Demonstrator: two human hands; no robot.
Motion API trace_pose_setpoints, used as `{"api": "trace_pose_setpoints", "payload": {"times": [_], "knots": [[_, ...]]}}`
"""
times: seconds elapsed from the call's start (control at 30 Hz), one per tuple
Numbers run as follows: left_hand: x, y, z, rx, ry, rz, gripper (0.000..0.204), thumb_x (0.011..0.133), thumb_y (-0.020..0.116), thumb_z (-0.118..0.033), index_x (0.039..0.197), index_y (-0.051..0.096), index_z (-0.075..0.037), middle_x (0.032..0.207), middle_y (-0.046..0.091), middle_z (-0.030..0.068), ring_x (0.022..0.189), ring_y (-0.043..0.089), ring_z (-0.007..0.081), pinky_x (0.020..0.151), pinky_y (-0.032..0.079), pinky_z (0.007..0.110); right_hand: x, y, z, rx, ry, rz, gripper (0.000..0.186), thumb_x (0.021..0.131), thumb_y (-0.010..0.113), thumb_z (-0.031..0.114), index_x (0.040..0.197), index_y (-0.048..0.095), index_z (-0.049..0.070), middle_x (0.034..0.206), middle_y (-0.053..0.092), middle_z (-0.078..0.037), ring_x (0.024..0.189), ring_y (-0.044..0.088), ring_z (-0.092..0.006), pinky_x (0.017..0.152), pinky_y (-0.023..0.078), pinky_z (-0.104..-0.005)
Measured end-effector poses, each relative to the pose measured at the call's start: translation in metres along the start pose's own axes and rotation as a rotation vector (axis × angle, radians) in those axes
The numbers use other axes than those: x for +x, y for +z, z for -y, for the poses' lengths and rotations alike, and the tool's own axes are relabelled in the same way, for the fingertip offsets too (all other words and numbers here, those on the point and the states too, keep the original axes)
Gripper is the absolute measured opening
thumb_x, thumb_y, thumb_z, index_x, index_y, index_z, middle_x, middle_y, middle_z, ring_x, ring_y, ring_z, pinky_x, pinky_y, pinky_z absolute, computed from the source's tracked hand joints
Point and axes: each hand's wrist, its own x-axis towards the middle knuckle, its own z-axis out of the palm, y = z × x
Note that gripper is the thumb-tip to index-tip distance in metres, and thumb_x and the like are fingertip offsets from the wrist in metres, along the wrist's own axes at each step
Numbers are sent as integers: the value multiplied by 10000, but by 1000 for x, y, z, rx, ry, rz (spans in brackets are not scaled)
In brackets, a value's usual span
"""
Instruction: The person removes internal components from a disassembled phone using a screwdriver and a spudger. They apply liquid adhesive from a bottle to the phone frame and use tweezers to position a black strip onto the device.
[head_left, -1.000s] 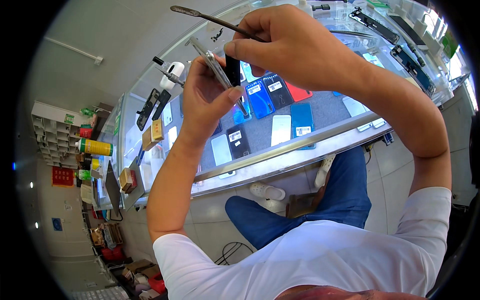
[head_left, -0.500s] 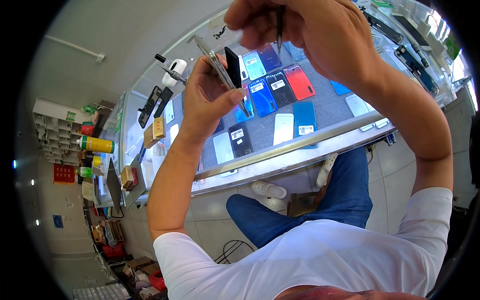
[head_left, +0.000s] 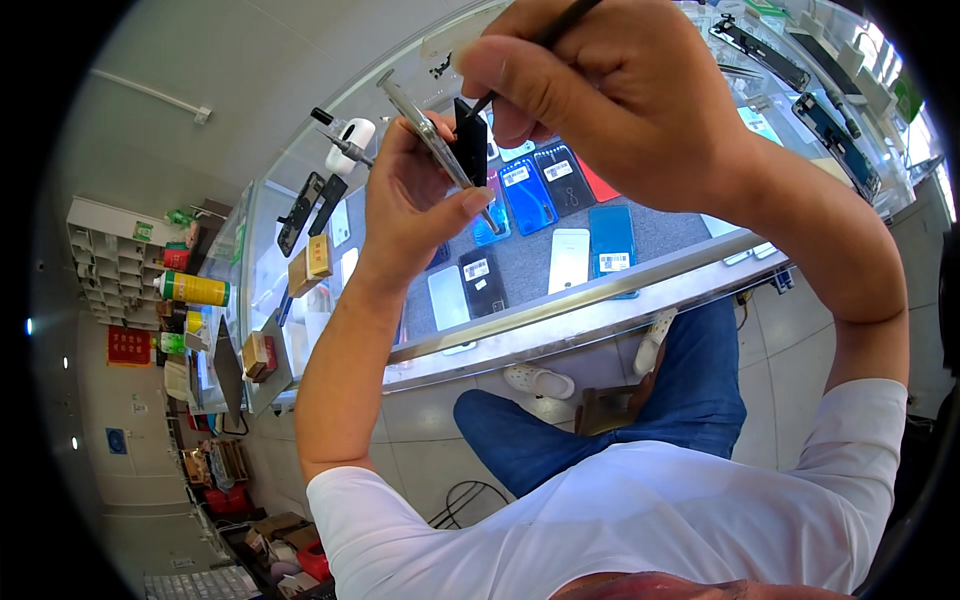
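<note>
My left hand [head_left: 410, 195] holds a phone [head_left: 425, 130] on its edge above the glass counter, thumb on the lower end. A flat black slab [head_left: 470, 143] stands out from the phone's right side; whether it is a battery or another part I cannot tell. Across from it, my right hand [head_left: 620, 100] is closed around a slim dark pointed tool [head_left: 560, 25]. The tool's tip reaches down to the upper edge of the black slab, and its exact contact is too small to make out.
Beneath the counter glass lie several phones, among them a blue phone [head_left: 527, 195] and a white one [head_left: 569, 260]. Opened phone parts [head_left: 760, 52] sit at the far right. A screwdriver [head_left: 345, 148], a small box [head_left: 310, 262] and a yellow can [head_left: 195, 289] are at the left.
My right hand has come down and left, bringing the tool's tip to the black slab. My left hand and the phone have barely moved.
</note>
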Motion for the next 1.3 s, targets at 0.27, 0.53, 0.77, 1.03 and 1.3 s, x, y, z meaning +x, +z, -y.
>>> {"api": "trace_pose_setpoints", "payload": {"times": [0.27,0.53,0.77,1.03,1.3], "knots": [[1,5,-8,136,82,-29,665,723,926,-49,1253,525,-81,1130,631,43,1065,644,147,976,527,348,-6,10,-23,-157,-33,102,297,1033,635,206,890,762,-21,718,717,-192,576,692,-342,521,533,-393],[-1,10,-8,109,36,-30,684,717,938,-74,1265,528,-79,1185,630,61,1126,636,164,1026,507,357,-5,6,-14,-165,-9,184,321,1043,603,194,899,757,-49,725,710,-219,579,672,-391,543,531,-422],[0,15,-8,130,29,-15,694,713,955,-120,1267,538,-82,1200,616,58,1141,618,161,1031,502,355,3,-7,-16,-80,108,288,384,1056,590,228,864,741,-69,721,700,-240,585,667,-411,541,523,-437],[-1,9,-3,178,2,27,690,740,944,-163,1285,528,-73,1159,619,29,1059,635,138,999,508,330,-2,3,-19,-242,21,166,487,1081,564,301,794,701,-67,686,677,-238,586,662,-423,539,515,-453],[1,13,-5,208,9,43,684,733,942,-136,1272,525,-81,1120,611,21,1067,614,130,1026,489,353,0,0,-19,-207,81,164,512,1084,547,302,735,657,-56,668,657,-253,616,644,-463,566,505,-490]]}}
